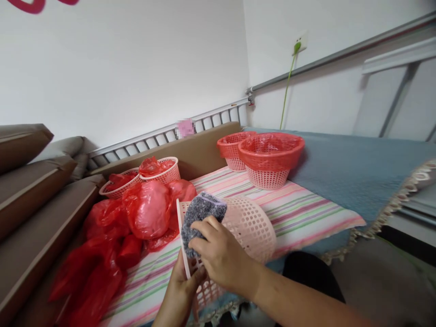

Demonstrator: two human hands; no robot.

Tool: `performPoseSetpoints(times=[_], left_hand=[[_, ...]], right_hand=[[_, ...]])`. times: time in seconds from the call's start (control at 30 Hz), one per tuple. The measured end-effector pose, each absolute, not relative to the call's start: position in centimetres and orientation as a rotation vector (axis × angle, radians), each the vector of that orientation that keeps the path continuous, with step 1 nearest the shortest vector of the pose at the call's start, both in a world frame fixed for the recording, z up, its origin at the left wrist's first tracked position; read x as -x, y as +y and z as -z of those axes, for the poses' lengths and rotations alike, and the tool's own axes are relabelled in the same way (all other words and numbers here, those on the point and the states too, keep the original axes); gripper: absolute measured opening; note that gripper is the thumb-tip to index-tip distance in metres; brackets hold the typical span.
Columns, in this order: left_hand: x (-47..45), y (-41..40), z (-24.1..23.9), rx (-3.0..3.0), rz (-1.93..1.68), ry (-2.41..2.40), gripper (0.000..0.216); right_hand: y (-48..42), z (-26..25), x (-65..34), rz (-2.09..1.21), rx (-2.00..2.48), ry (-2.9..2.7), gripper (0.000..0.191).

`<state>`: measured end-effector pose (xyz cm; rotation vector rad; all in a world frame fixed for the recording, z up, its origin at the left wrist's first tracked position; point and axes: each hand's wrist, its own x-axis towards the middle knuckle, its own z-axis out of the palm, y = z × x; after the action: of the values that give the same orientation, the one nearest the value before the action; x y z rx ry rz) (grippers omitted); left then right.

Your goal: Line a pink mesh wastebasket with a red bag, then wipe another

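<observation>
My left hand [180,281] grips the rim of a pale pink perforated basket [248,222] that lies tilted on its side over the striped cloth [293,209]. My right hand [218,252] is closed on a grey fuzzy cloth [199,213] and presses it against the basket's rim and opening. Both hands sit near the front edge of the surface.
A heap of red plastic bags [129,227] lies to the left. Behind it stand two pale baskets [163,170] holding red bags. At the back are two red baskets [270,156], the nearer one lined with a red bag. A blue cover [357,168] spreads to the right.
</observation>
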<state>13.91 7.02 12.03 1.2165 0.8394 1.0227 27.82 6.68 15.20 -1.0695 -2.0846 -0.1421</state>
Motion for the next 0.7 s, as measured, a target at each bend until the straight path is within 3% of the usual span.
performPoseSetpoints(times=[0.17,0.43,0.7], left_hand=[[-14.8,8.1,-10.9,-1.248,-1.014,0.85,0.037],[-13.9,7.3,-9.1,-1.117,-0.949,0.838,0.087],[-13.7,7.4,-9.6,-1.095,-0.989,0.922,0.092]], right_hand=[[6.3,-13.4,-28.0,0.144,1.152,-2.028,0.014],[12.2,-15.6,-27.2,0.276,1.25,-1.953,0.011],[14.5,-15.7,-27.0,0.298,1.275,-1.947,0.015]])
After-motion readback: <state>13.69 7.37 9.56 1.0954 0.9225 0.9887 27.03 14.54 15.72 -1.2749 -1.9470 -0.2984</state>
